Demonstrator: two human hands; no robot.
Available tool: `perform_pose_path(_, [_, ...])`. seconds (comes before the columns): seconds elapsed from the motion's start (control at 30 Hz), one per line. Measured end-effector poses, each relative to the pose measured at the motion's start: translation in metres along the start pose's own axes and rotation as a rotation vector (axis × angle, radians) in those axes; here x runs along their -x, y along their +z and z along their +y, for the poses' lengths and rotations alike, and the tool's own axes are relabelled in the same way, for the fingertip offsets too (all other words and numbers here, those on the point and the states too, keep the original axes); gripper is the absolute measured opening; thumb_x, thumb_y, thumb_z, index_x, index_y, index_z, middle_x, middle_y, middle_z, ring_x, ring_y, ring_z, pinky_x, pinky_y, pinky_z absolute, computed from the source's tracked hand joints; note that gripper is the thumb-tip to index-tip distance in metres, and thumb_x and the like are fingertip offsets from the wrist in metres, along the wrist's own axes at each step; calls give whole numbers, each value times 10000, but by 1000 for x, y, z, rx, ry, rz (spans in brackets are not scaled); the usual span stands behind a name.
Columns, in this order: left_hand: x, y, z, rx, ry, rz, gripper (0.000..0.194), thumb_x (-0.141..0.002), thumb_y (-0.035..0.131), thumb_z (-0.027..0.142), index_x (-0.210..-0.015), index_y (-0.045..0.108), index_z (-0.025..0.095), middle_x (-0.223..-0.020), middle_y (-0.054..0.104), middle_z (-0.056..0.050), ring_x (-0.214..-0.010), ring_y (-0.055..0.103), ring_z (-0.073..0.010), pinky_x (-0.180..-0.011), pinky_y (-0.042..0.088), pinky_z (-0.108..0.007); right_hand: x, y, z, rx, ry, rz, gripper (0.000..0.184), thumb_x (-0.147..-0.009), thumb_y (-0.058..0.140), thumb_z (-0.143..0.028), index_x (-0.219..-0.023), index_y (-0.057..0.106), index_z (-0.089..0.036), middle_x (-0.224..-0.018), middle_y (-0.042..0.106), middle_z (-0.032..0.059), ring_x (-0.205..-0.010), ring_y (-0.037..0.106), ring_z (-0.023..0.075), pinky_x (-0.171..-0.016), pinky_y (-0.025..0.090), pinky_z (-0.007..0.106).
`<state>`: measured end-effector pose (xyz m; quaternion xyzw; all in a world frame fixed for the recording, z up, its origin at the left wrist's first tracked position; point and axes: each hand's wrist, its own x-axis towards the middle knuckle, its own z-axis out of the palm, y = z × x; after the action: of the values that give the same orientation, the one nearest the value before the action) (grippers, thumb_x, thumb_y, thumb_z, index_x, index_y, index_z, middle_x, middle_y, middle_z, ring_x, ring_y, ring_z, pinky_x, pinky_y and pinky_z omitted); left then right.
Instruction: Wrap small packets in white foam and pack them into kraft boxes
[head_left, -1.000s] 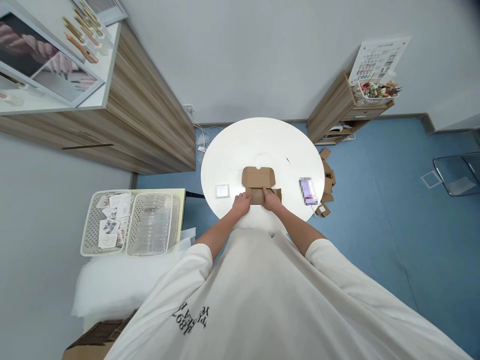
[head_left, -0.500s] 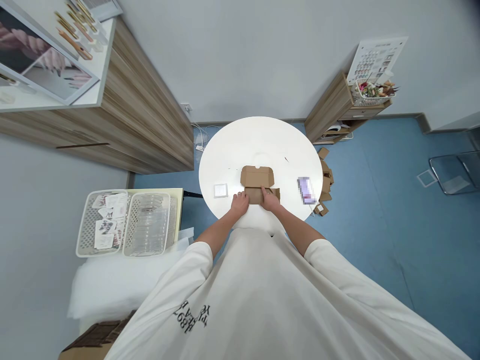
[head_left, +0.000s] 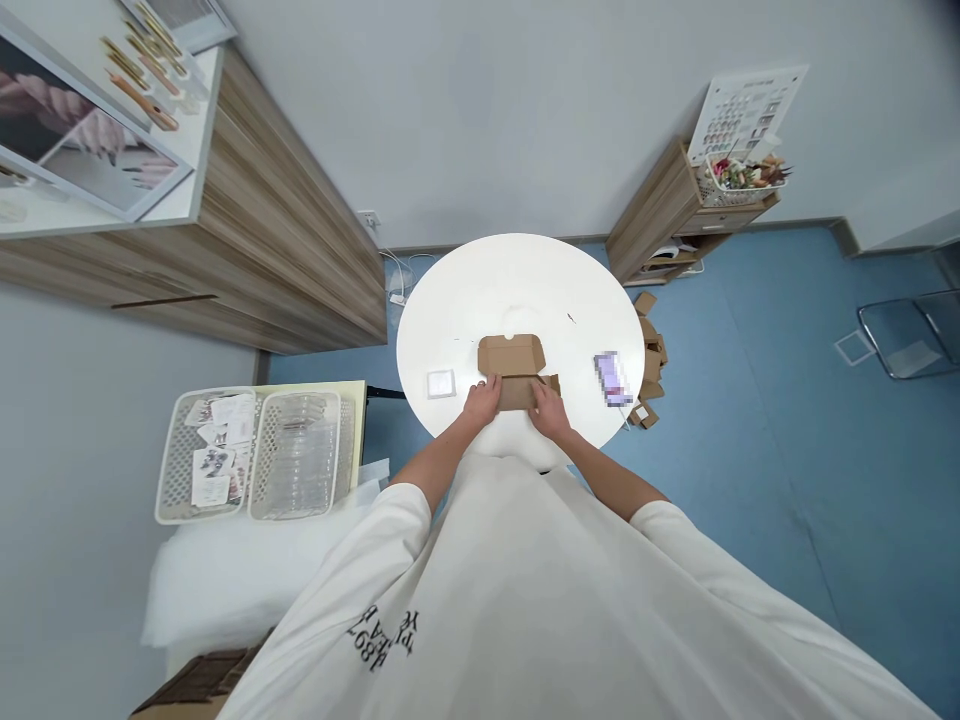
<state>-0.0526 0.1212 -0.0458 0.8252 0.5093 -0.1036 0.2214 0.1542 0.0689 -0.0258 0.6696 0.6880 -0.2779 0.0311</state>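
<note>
A small brown cardboard box [head_left: 514, 393] lies partly folded near the front of the round white table [head_left: 517, 275], its lid flap raised on the far side. At its left end my left hand [head_left: 484, 398] grips the edge, fingers bent over the cardboard. My right hand [head_left: 549, 410] holds the right part, close to a side flap that sticks out. The thumbs and the undersides of the fingers are partly hidden.
On the table are a flat clear-and-white case [head_left: 441, 384] at left and a blurred purple phone-like item [head_left: 613, 379] at right. Flattened cartons [head_left: 651, 360] lie on the floor. Left stand white baskets [head_left: 259, 455] and a wooden cabinet [head_left: 300, 200].
My right hand has shifted slightly right and toward me along the box, its fingers drawn back from the middle. My left fingers have moved a little further over the left end.
</note>
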Motion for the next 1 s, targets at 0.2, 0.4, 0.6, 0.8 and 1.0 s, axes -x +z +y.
perform_pose_path(0.2, [-7, -3, -1, 67, -21, -37, 932, -771, 769, 267, -1538, 243, 204, -1457, 403, -222, -1224, 529, -390, -983, 401, -477, 32, 5, 41, -63, 232, 138, 684, -939, 430, -255, -1590, 242, -166, -1601, 280, 170, -1424, 334, 313, -1117, 361, 461])
perform_pose_path(0.4, [-7, -4, 2, 13, -27, -50, 900, -770, 769, 251, -1513, 264, 224, -1455, 405, -210, -1165, 569, -367, -937, 429, -450, 18, 2, 44, -137, 230, 57, 742, -907, 462, -236, -1609, 221, -242, -1624, 247, 126, -1419, 366, 300, -1122, 381, 468])
perform_pose_path(0.6, [-7, -1, 1, 2, -31, -36, 898, -760, 767, 225, -1508, 271, 190, -1459, 403, -219, -1165, 568, -370, -929, 438, -450, -9, 3, 32, -273, 255, 24, 723, -914, 517, -327, -1593, 290, -227, -1563, 365, 140, -1377, 430, 297, -1101, 420, 441])
perform_pose_path(0.8, [-8, 1, 1, 39, -52, -37, 873, -799, 750, 290, -1515, 254, 228, -1475, 393, -219, -1194, 564, -373, -951, 430, -460, -19, 1, 27, -304, 312, -32, 589, -913, 541, -399, -1486, 493, -267, -1508, 429, 106, -1317, 503, 276, -1061, 462, 402])
perform_pose_path(1.0, [-6, -2, 3, 13, -50, -36, 909, -769, 782, 237, -1517, 266, 222, -1465, 402, -211, -1174, 577, -369, -943, 430, -447, -20, -2, 28, -416, 276, 32, 586, -908, 543, -341, -1468, 507, -172, -1452, 484, 133, -1280, 544, 230, -1071, 456, 329])
